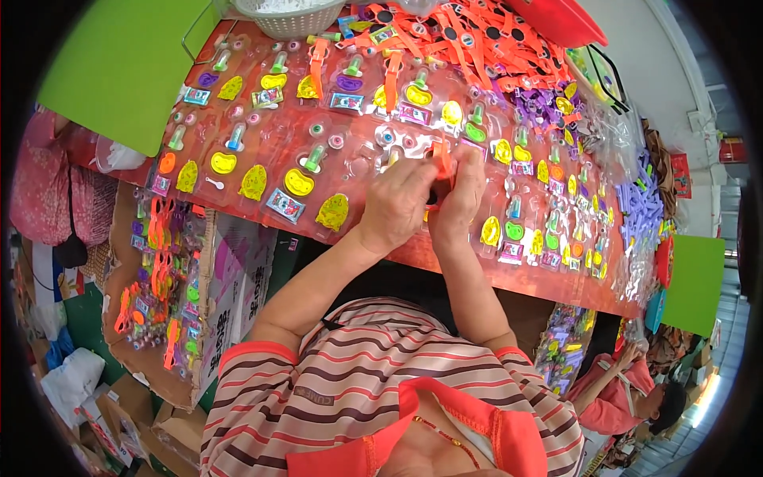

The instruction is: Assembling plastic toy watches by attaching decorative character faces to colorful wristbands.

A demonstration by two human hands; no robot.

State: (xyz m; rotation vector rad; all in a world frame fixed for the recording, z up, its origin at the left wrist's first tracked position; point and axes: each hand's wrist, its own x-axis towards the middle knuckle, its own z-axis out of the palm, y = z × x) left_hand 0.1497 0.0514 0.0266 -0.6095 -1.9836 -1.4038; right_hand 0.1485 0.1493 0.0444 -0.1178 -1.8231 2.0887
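Near the middle of the red table (413,253), my left hand (397,200) and my right hand (458,195) come together on an orange toy watch (443,165). Fingers of both hands are closed on its strap, and they hide part of it. Beneath and around them lie clear blister trays filled with small toys: eyeballs, capped tubes, colored oval pieces and little printed packets. A yellow oval piece (332,212) sits left of my left hand. Two orange watches (318,67) (392,79) lie across trays in the far row.
A heap of orange watches (493,36) covers the far side, beside a red basin (560,20) and a grey basket (292,19). Purple pieces (536,111) lie at right. A cardboard box (203,318) of filled trays stands lower left. Another person (624,389) works at lower right.
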